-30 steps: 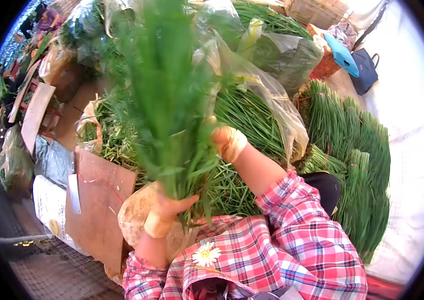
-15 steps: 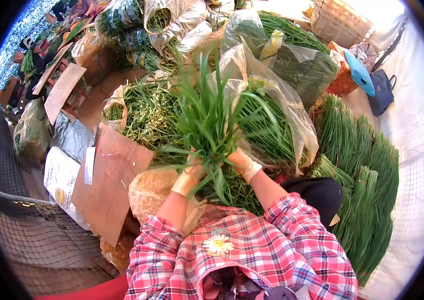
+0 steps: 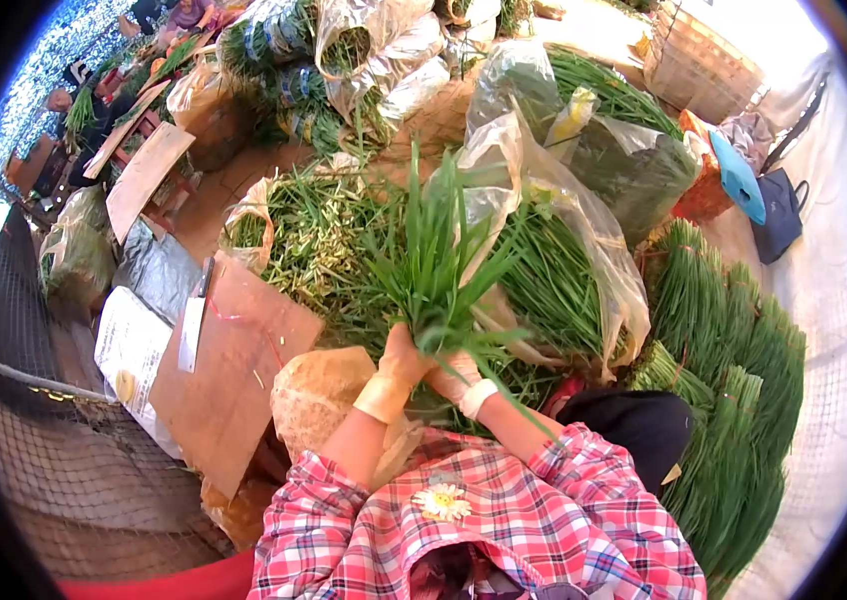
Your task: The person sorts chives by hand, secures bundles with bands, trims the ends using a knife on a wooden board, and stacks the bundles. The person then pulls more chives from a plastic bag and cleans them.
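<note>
A bunch of long green leafy stalks (image 3: 434, 265) stands upright in front of my body, its blades fanning out at the top. My left hand (image 3: 404, 362) is wrapped round its lower part from the left. On the right side, my right hand (image 3: 456, 378) closes round the same bunch, close beside the left one. Both hands have pale coverings. Loose cut greens (image 3: 329, 235) lie behind the bunch, and an open plastic bag (image 3: 609, 250) of long green stalks is just to its right.
A knife (image 3: 194, 325) lies on a brown board (image 3: 234, 370) at left. Tied green bundles (image 3: 734, 430) are stacked at right. A woven basket (image 3: 701, 65) and a dark bag (image 3: 780, 215) stand at the back right. Other people (image 3: 189, 15) are far off at upper left.
The bunch, earlier raised and blurred close to the camera, is now lower. My hands have come together round its base. The view has shifted, so surroundings appear further right.
</note>
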A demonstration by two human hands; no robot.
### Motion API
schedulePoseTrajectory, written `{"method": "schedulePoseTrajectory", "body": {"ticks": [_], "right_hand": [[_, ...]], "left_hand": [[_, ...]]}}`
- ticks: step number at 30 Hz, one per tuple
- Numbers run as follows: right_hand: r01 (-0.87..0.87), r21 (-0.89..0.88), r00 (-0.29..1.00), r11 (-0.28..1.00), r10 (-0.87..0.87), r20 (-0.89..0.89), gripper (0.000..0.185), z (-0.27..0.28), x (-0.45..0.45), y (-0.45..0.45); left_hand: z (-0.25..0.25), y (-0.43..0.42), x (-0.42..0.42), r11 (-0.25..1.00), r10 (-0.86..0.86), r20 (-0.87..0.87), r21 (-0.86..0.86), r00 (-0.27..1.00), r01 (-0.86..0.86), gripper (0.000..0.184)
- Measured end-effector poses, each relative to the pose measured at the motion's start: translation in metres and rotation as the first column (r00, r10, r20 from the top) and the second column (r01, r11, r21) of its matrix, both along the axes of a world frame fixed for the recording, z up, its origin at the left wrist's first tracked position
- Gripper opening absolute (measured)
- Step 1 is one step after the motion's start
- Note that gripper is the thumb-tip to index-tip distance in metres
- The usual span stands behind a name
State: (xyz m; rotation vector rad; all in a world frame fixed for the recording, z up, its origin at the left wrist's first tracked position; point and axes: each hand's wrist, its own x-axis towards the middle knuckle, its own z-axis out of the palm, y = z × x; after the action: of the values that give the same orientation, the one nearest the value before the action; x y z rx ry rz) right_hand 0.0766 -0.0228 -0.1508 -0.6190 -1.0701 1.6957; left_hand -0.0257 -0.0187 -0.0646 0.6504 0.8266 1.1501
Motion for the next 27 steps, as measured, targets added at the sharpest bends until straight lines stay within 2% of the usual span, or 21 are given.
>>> {"method": "schedulePoseTrajectory", "body": {"ticks": [1, 2, 3, 4, 6, 7, 8, 10, 11, 12, 13, 14, 18, 20, 21, 22, 24, 26, 27], "right_hand": [[-0.057, -0.293, 0.911, 0.954, -0.071, -0.406, 0.051, -0.006, -0.009, -0.004], [0.017, 0.116, 0.921, 0.993, -0.061, 0.384, 0.063, 0.049, -0.003, -0.006], [-0.23, 0.431, 0.361, 0.873, -0.334, 0.871, 0.075, 0.092, 0.002, -0.012], [-0.231, 0.434, 0.362, 0.871, -0.337, 0.869, 0.075, 0.107, 0.006, -0.017], [-0.201, 0.385, 0.543, 0.901, -0.224, 0.809, 0.092, 0.124, 0.015, -0.023], [-0.256, 0.366, 0.552, 0.895, -0.176, 0.815, 0.099, 0.128, 0.024, -0.023], [-0.253, 0.376, 0.577, 0.891, -0.173, 0.798, 0.09, 0.129, 0.032, -0.021], [-0.105, 0.399, 0.687, 0.911, -0.224, 0.692, 0.081, 0.11, 0.049, -0.02], [-0.022, 0.325, 0.73, 0.945, -0.207, 0.651, 0.074, 0.107, 0.059, -0.018], [-0.002, 0.237, 0.734, 0.971, -0.16, 0.66, 0.083, 0.103, 0.069, -0.014], [-0.017, 0.277, 0.676, 0.961, -0.193, 0.711, 0.087, 0.104, 0.075, -0.012], [-0.035, 0.317, 0.615, 0.948, -0.23, 0.755, 0.091, 0.106, 0.079, -0.01], [-0.138, 0.348, 0.648, 0.927, -0.182, 0.74, 0.1, 0.126, 0.081, 0.0], [-0.125, 0.114, 0.772, 0.986, 0.024, 0.635, 0.101, 0.128, 0.069, 0.005], [-0.215, 0.076, 0.63, 0.974, 0.079, 0.773, 0.095, 0.137, 0.071, 0.009], [-0.229, 0.101, 0.498, 0.968, 0.028, 0.867, 0.074, 0.13, 0.068, 0.012], [-0.217, 0.353, 0.483, 0.91, -0.214, 0.849, 0.049, 0.075, 0.07, 0.024], [-0.202, 0.165, 0.303, 0.965, -0.099, 0.948, 0.036, 0.119, 0.074, 0.019], [-0.212, 0.119, 0.206, 0.97, -0.074, 0.976, 0.036, 0.113, 0.079, 0.022]], "left_hand": [[-0.003, -0.001, -0.003, 0.998, 0.051, -0.135, 0.043, 0.99, -0.046, 0.047], [0.001, 0.001, -0.009, 0.991, 0.132, -0.16, 0.011, 0.978, -0.132, 0.049], [0.004, 0.001, -0.014, 0.976, 0.211, -0.185, -0.022, 0.96, -0.218, 0.052], [0.008, 0.005, -0.019, 0.952, 0.286, -0.21, -0.048, 0.935, -0.302, 0.055], [0.006, 0.01, -0.036, 0.964, 0.235, -0.153, -0.093, 0.96, -0.251, 0.045], [0.006, 0.002, -0.041, 0.969, 0.238, -0.222, 0.121, 0.946, -0.215, 0.045], [0.011, -0.004, -0.043, 0.933, 0.254, -0.289, 0.324, 0.923, -0.155, 0.045], [0.017, -0.008, -0.042, 0.926, 0.273, -0.341, 0.347, 0.9, -0.149, 0.044], [0.018, -0.009, -0.042, 0.92, 0.279, -0.368, 0.366, 0.887, -0.137, 0.043], [0.018, -0.009, -0.041, 0.915, 0.285, -0.394, 0.384, 0.874, -0.126, 0.043], [0.019, -0.007, -0.042, 0.947, 0.239, -0.39, 0.295, 0.889, -0.125, 0.043], [0.02, -0.007, -0.041, 0.948, 0.237, -0.391, 0.295, 0.889, -0.122, 0.043], [0.028, -0.005, -0.031, 0.941, 0.211, -0.389, 0.33, 0.897, -0.078, 0.041], [0.035, -0.006, -0.026, 0.934, 0.188, -0.401, 0.355, 0.897, -0.037, 0.039], [0.042, -0.003, -0.024, 0.946, 0.19, -0.36, 0.314, 0.914, -0.073, 0.04], [0.045, -0.004, -0.023, 0.96, 0.192, -0.319, 0.258, 0.928, -0.109, 0.04], [0.029, 0.007, -0.04, 0.971, 0.137, -0.383, 0.235, 0.914, -0.047, 0.043], [0.027, 0.008, -0.045, 0.979, 0.17, -0.317, 0.163, 0.933, -0.123, 0.046], [0.022, 0.007, -0.049, 0.977, 0.191, -0.267, 0.143, 0.945, -0.157, 0.048]]}}
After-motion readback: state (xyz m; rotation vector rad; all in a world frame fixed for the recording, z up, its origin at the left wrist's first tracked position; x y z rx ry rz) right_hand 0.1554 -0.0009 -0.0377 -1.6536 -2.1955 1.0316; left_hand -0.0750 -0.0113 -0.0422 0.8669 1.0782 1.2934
